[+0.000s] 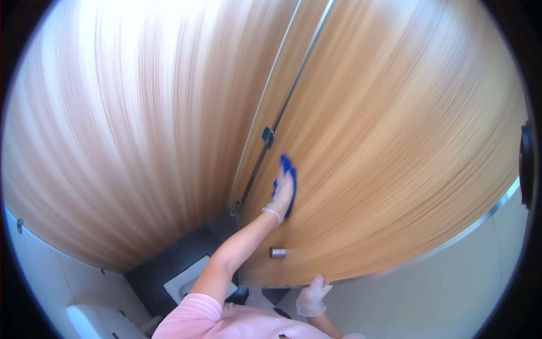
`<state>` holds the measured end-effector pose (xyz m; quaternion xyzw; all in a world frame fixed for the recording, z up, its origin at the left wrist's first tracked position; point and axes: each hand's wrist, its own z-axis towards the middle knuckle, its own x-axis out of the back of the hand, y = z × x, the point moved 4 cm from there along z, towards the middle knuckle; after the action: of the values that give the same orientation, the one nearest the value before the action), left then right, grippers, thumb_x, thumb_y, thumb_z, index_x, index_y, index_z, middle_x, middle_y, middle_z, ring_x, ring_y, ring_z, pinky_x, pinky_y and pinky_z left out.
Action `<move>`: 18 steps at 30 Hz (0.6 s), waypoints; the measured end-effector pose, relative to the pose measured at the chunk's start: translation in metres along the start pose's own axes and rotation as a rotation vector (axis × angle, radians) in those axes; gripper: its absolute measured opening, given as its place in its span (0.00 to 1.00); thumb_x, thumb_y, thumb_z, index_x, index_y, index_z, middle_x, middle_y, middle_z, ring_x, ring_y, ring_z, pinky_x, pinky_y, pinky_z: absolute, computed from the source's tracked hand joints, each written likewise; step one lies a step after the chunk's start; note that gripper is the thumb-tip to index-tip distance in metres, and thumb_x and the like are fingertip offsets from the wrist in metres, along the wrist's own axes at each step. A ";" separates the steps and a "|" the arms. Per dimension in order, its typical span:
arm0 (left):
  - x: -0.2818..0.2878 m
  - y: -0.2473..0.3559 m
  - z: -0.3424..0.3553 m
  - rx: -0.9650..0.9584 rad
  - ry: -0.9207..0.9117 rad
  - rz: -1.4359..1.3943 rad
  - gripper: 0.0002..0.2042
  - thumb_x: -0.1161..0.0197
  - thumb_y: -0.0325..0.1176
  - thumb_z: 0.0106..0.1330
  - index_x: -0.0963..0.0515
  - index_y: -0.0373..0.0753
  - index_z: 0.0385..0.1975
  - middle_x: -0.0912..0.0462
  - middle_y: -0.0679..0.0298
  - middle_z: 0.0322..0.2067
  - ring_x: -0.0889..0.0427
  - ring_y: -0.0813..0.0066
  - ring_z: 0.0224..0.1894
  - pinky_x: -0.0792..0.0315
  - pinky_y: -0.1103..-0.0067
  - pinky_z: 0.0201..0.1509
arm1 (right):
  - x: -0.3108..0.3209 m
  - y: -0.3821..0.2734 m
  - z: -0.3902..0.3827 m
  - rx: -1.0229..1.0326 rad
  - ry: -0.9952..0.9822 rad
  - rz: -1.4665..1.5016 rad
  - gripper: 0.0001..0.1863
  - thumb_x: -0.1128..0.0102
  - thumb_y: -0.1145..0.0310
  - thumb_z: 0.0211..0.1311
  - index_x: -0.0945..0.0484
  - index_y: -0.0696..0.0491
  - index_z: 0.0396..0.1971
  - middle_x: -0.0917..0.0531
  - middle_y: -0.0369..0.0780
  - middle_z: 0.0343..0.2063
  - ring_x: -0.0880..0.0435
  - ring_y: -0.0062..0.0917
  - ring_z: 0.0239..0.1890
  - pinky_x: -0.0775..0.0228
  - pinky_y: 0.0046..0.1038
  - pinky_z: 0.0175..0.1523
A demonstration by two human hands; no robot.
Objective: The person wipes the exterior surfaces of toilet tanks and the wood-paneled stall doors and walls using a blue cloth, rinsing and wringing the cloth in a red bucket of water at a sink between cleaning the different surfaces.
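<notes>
The left hand holds a blue cloth against the wood-grain door near its left edge, open surface rightward, while the right hand touches the near edge, grip unclear.

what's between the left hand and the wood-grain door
A blue cloth lies between the left hand and the wood-grain door; the head view shows it.

The head camera looks down from above the wearer's pink sleeve — wide and fisheye-curved. It faces a wood-grain door, near and mostly at right.
</notes>
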<state>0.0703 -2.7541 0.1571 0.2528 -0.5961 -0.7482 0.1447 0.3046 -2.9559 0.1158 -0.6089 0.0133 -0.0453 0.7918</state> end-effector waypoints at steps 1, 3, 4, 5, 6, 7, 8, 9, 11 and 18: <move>-0.003 -0.041 -0.009 0.127 0.044 0.022 0.30 0.66 0.48 0.72 0.57 0.41 0.69 0.52 0.56 0.69 0.53 0.61 0.71 0.59 0.73 0.72 | 0.011 0.013 0.002 0.043 0.006 -0.213 0.27 0.54 0.68 0.55 0.40 0.60 0.56 0.32 0.45 0.51 0.32 0.30 0.51 0.40 0.34 0.57; -0.006 -0.023 -0.052 0.381 -0.041 -0.004 0.30 0.69 0.50 0.72 0.57 0.38 0.69 0.51 0.53 0.69 0.53 0.59 0.71 0.59 0.72 0.72 | -0.002 -0.027 0.009 -0.061 0.064 -0.079 0.26 0.54 0.68 0.56 0.39 0.61 0.55 0.31 0.45 0.50 0.32 0.30 0.51 0.39 0.34 0.56; -0.008 -0.048 -0.048 0.211 0.058 -0.016 0.31 0.66 0.48 0.71 0.57 0.37 0.69 0.49 0.51 0.68 0.50 0.56 0.70 0.56 0.68 0.71 | -0.018 -0.041 0.008 -0.147 0.092 0.071 0.25 0.54 0.68 0.57 0.38 0.61 0.55 0.30 0.45 0.49 0.31 0.30 0.51 0.39 0.34 0.56; -0.019 -0.025 -0.058 0.069 0.055 0.045 0.30 0.60 0.45 0.70 0.55 0.37 0.68 0.45 0.49 0.66 0.47 0.53 0.68 0.53 0.65 0.69 | -0.013 -0.030 0.012 -0.133 0.103 0.071 0.25 0.54 0.68 0.57 0.38 0.61 0.55 0.30 0.45 0.49 0.31 0.30 0.51 0.39 0.34 0.56; -0.032 -0.004 -0.061 0.061 0.019 0.171 0.31 0.55 0.42 0.67 0.53 0.37 0.67 0.44 0.47 0.65 0.46 0.50 0.67 0.52 0.63 0.68 | -0.003 -0.012 0.012 -0.072 0.098 -0.020 0.25 0.54 0.68 0.57 0.39 0.61 0.55 0.30 0.45 0.49 0.31 0.30 0.50 0.38 0.34 0.55; -0.037 0.039 -0.064 -0.252 -0.021 0.159 0.32 0.54 0.41 0.65 0.53 0.35 0.67 0.45 0.45 0.65 0.47 0.48 0.67 0.55 0.62 0.69 | 0.004 0.000 0.011 -0.015 0.103 -0.110 0.26 0.54 0.67 0.57 0.39 0.61 0.55 0.30 0.45 0.50 0.31 0.30 0.50 0.37 0.34 0.54; -0.041 0.075 -0.062 -0.471 -0.051 0.077 0.34 0.53 0.42 0.64 0.54 0.34 0.67 0.49 0.45 0.66 0.50 0.46 0.67 0.58 0.62 0.69 | 0.002 0.004 0.010 0.002 0.110 -0.102 0.26 0.54 0.67 0.57 0.39 0.61 0.55 0.30 0.45 0.50 0.31 0.30 0.50 0.37 0.34 0.54; -0.042 0.119 -0.057 -0.719 -0.131 0.036 0.35 0.53 0.45 0.65 0.54 0.33 0.67 0.52 0.45 0.67 0.56 0.45 0.69 0.63 0.61 0.70 | 0.000 0.008 0.010 -0.034 0.175 0.046 0.26 0.55 0.67 0.57 0.39 0.61 0.55 0.30 0.45 0.50 0.30 0.31 0.50 0.37 0.35 0.54; -0.052 0.208 -0.048 -1.028 -0.284 0.058 0.35 0.54 0.48 0.67 0.54 0.34 0.68 0.57 0.45 0.68 0.61 0.45 0.71 0.67 0.56 0.70 | 0.002 0.018 0.005 -0.054 0.245 0.196 0.26 0.55 0.67 0.57 0.39 0.61 0.55 0.30 0.45 0.50 0.30 0.31 0.51 0.36 0.36 0.54; -0.098 0.423 0.053 -1.882 0.367 0.101 0.24 0.52 0.45 0.66 0.36 0.39 0.59 0.35 0.49 0.60 0.35 0.47 0.61 0.41 0.55 0.62 | -0.001 0.057 -0.008 -0.244 0.079 0.358 0.40 0.44 0.63 0.59 0.56 0.52 0.67 0.54 0.47 0.66 0.55 0.45 0.67 0.57 0.45 0.67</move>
<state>0.0871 -2.7646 0.5941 0.1202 0.2708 -0.8618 0.4117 0.3058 -2.9494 0.0585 -0.6858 0.1575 0.0743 0.7066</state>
